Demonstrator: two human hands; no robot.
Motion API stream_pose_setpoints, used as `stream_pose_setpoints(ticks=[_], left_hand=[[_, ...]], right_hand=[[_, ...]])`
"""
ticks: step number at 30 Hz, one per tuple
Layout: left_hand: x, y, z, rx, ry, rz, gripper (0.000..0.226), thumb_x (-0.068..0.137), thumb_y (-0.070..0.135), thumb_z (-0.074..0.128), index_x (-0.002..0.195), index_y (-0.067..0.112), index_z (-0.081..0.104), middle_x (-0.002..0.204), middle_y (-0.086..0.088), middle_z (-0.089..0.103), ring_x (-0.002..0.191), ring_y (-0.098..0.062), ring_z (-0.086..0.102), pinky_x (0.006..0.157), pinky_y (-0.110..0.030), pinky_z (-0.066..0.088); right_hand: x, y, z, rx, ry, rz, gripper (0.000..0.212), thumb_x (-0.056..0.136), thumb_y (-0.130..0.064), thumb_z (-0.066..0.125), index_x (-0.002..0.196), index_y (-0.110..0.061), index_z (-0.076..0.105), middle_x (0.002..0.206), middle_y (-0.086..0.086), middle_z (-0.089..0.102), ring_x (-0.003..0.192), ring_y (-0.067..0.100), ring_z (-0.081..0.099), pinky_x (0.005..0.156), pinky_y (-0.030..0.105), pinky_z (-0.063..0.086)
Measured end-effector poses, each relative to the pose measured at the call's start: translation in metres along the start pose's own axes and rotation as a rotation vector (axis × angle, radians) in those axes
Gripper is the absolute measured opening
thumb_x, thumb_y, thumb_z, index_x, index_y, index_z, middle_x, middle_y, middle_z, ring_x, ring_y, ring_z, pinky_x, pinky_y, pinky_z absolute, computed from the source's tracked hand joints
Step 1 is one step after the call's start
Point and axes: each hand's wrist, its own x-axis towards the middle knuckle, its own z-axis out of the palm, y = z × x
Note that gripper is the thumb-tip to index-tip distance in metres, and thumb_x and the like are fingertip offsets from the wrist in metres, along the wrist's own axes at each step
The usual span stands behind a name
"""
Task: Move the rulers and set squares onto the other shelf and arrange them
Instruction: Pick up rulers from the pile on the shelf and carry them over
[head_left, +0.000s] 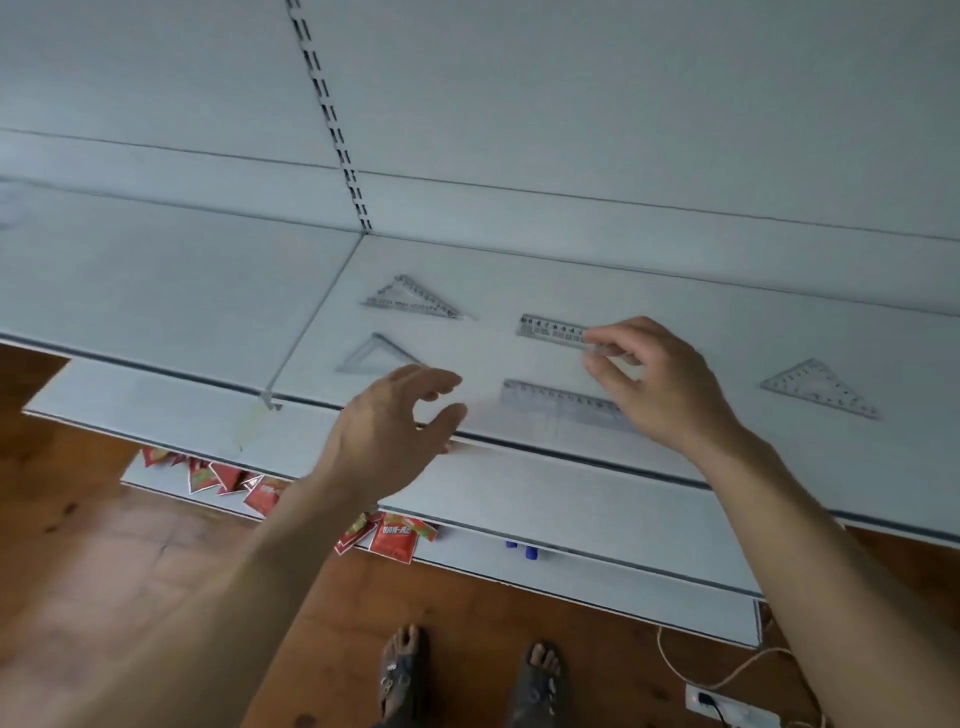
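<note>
While left hand (395, 415) hovers, right fingers (605, 343) pinch the ruler (550, 328).

A brown wooden plank floor (104, 545) runs beneath the shelving. On the lowest white metal shelf (649, 592), a loose scatter of red foil sachets (218, 475) pokes out from under the tier above. One larger red sachet with white printed lettering (393, 543) lies further right, and two small blue caps (530, 552) sit beyond it. A white power strip (737, 712) rests on the floor at the lower right with a black plug (704, 699) in it, and a beige cord (748, 670) loops just beside it. Up the pale grey back panel (623, 104) climbs a slotted metal upright (332, 124).
</note>
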Motion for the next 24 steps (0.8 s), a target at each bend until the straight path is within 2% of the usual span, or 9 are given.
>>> stream_pose_setpoints(ticks=[3, 7, 10, 12, 15, 19, 24], left_hand=[[-0.026, -0.021, -0.020, 0.029, 0.025, -0.074, 0.030, 0.088, 0.044, 0.060, 0.118, 0.036, 0.062, 0.112, 0.021, 0.061, 0.098, 0.000, 0.057, 0.087, -0.026, 0.049], [-0.056, -0.070, -0.066, 0.079, 0.069, -0.148, 0.032, 0.089, 0.045, 0.058, 0.121, 0.037, 0.060, 0.115, 0.021, 0.060, 0.098, 0.000, 0.055, 0.077, -0.017, 0.041], [-0.083, -0.123, -0.115, 0.132, 0.107, -0.225, 0.035, 0.091, 0.047, 0.055, 0.124, 0.036, 0.058, 0.118, 0.017, 0.060, 0.104, -0.004, 0.057, 0.078, -0.019, 0.042], [-0.104, -0.161, -0.151, 0.177, 0.129, -0.284, 0.038, 0.092, 0.050, 0.051, 0.127, 0.036, 0.055, 0.122, 0.015, 0.059, 0.107, -0.007, 0.057, 0.084, -0.025, 0.049], [-0.134, -0.215, -0.200, 0.244, 0.164, -0.380, 0.043, 0.092, 0.050, 0.048, 0.132, 0.035, 0.049, 0.127, 0.014, 0.056, 0.113, -0.011, 0.056, 0.087, -0.031, 0.050], [-0.167, -0.272, -0.252, 0.231, 0.227, -0.461, 0.043, 0.091, 0.049, 0.051, 0.132, 0.033, 0.051, 0.126, 0.013, 0.058, 0.112, -0.011, 0.056, 0.089, -0.030, 0.049], [-0.182, -0.337, -0.288, 0.237, 0.259, -0.548, 0.041, 0.090, 0.052, 0.050, 0.128, 0.036, 0.054, 0.123, 0.017, 0.060, 0.110, -0.008, 0.056, 0.089, -0.027, 0.050]], right_hand=[[0.016, -0.041, 0.034, -0.033, -0.084, -0.049, 0.029, 0.089, -0.032, 0.062, 0.115, -0.021, 0.066, 0.108, -0.007, 0.059, 0.097, 0.008, 0.056, 0.090, 0.028, 0.045], [0.033, -0.104, 0.087, -0.061, -0.157, -0.122, 0.033, 0.090, -0.036, 0.061, 0.119, -0.022, 0.064, 0.117, -0.003, 0.060, 0.109, 0.014, 0.055, 0.096, 0.030, 0.044], [0.044, -0.168, 0.135, -0.091, -0.199, -0.170, 0.034, 0.090, -0.038, 0.059, 0.120, -0.023, 0.062, 0.123, -0.004, 0.059, 0.116, 0.015, 0.052, 0.097, 0.027, 0.039], [0.051, -0.216, 0.172, -0.100, -0.236, -0.205, 0.035, 0.090, -0.040, 0.058, 0.121, -0.024, 0.061, 0.124, -0.004, 0.058, 0.116, 0.015, 0.052, 0.095, 0.027, 0.038], [0.057, -0.284, 0.226, -0.092, -0.285, -0.251, 0.037, 0.091, -0.043, 0.056, 0.123, -0.026, 0.059, 0.126, -0.007, 0.055, 0.117, 0.013, 0.051, 0.095, 0.028, 0.039], [0.064, -0.362, 0.282, -0.062, -0.350, -0.291, 0.037, 0.091, -0.040, 0.057, 0.125, -0.023, 0.059, 0.128, -0.004, 0.055, 0.117, 0.014, 0.052, 0.092, 0.023, 0.037], [0.084, -0.424, 0.333, -0.061, -0.406, -0.341, 0.038, 0.091, -0.039, 0.058, 0.126, -0.022, 0.058, 0.129, -0.004, 0.054, 0.117, 0.014, 0.053, 0.086, 0.018, 0.033]])
